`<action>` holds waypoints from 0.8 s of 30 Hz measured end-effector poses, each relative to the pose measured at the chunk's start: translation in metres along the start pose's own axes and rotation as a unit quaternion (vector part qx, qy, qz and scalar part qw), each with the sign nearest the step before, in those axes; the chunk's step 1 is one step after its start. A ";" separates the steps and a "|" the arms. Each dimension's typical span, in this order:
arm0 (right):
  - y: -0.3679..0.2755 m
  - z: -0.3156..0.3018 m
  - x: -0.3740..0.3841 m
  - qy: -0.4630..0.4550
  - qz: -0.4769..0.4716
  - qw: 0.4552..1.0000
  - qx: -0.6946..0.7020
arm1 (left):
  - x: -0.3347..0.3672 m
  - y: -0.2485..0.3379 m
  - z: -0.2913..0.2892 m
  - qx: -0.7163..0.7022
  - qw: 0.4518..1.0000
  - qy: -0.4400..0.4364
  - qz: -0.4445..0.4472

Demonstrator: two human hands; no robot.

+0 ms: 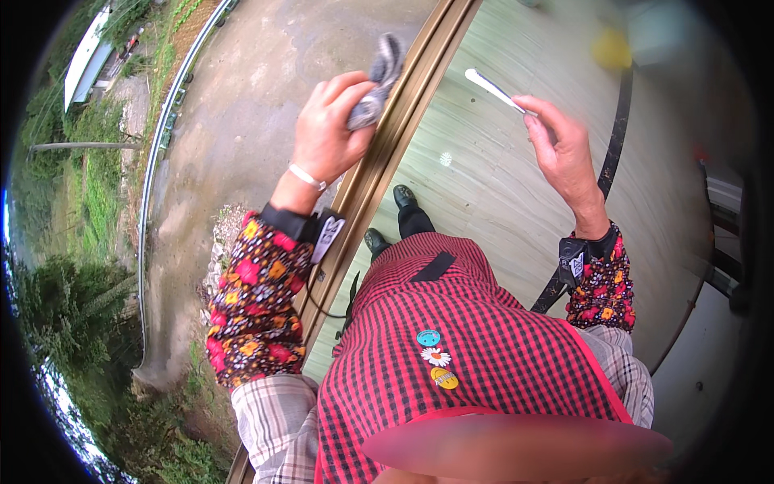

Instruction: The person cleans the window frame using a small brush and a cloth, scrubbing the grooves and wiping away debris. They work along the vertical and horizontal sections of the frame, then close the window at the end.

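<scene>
My left hand (326,133) is closed around a crumpled grey cloth (377,101), part of which sticks up past the fingers. It is raised close to the brown metal sill track (411,101). Between the thumb and fingers of my right hand (564,153) is a slim tool with a white tip (490,87), pointing up and to the left. Its exact kind does not show. That hand is over the pale streaked floor (476,169), apart from the track.
The track runs diagonally between the indoor floor and a concrete yard (242,89) outside. A black strip (619,129) curves along the floor at right. Far right, a blurred yellow thing (611,48) shows. My dark shoes (405,196) stand beside the track.
</scene>
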State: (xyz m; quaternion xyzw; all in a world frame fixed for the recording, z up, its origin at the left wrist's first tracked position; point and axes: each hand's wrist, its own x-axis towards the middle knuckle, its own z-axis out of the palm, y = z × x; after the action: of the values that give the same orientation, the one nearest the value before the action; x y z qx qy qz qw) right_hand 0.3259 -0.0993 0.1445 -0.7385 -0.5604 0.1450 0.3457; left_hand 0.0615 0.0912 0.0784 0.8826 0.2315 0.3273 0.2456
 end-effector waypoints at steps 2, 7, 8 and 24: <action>-0.003 0.000 0.003 -0.007 0.006 1.000 -0.027 | 0.030 -0.002 0.037 0.053 0.995 -0.067 0.046; -0.012 0.001 0.008 -0.016 -0.080 0.990 -0.116 | 0.013 0.009 0.067 0.111 0.973 -0.182 0.091; -0.012 0.004 0.009 -0.021 -0.104 0.985 -0.134 | 0.003 0.013 0.068 0.113 0.972 -0.185 0.089; 0.032 0.038 0.008 -0.222 -0.225 0.864 -0.392 | -0.057 0.077 0.147 0.104 0.982 -0.150 0.055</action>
State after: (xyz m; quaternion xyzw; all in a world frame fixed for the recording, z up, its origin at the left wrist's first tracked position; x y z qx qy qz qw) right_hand 0.3290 -0.0832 0.0974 -0.6152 -0.7840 -0.0082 -0.0829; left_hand 0.1432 -0.0424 -0.0005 0.9536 0.1762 0.1785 0.1666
